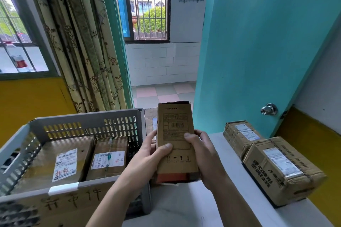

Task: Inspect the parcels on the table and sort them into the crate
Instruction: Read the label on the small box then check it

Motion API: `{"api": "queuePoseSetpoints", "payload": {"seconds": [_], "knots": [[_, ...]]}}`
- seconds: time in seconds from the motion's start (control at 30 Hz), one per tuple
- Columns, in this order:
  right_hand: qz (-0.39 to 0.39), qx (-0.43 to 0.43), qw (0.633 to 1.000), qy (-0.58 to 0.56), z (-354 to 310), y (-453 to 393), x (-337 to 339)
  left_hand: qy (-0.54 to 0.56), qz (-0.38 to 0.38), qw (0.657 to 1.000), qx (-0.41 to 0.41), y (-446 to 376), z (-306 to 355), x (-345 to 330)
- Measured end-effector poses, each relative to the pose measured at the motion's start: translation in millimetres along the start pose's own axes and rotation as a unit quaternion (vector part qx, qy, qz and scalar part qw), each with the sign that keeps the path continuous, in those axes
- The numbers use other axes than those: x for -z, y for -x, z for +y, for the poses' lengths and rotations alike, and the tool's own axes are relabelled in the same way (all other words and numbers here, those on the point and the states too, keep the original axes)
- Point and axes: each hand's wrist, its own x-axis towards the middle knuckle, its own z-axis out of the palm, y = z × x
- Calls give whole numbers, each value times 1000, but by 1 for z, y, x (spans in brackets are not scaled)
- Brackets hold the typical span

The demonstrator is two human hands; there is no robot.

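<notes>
I hold a narrow brown cardboard parcel (175, 131) upright above the white table (193, 202), its printed barcode face toward me. My left hand (149, 156) grips its left edge with the thumb across the front. My right hand (201, 151) grips the right edge, thumb on the label. To the left stands a grey perforated crate (86, 121) holding two taped cardboard parcels: a wide one (60, 160) with a white label and red writing, and a smaller one (108, 156) beside it.
Two more taped cardboard parcels lie on the table's right side, one nearer (282, 169) and one farther (239, 136). Another box (150, 118) stands behind the held parcel. A teal door (258, 51) with a knob rises to the right; curtains and a window are left.
</notes>
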Motion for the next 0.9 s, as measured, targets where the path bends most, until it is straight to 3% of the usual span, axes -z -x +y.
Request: {"api": "queuePoseSetpoints", "payload": {"seconds": [0.2,0.4,0.6,0.9], "knots": [[-102,-6,995,17,3,7,7,13,25,999,-19,-1,4,0],[-78,19,996,27,3,6,7,-20,-12,1000,-10,6,3,1],[-141,-1,990,30,2,12,14,4,14,1000,-18,7,2,-3],[-134,13,989,57,3,17,13,-1,-12,1000,-11,3,0,0]]}}
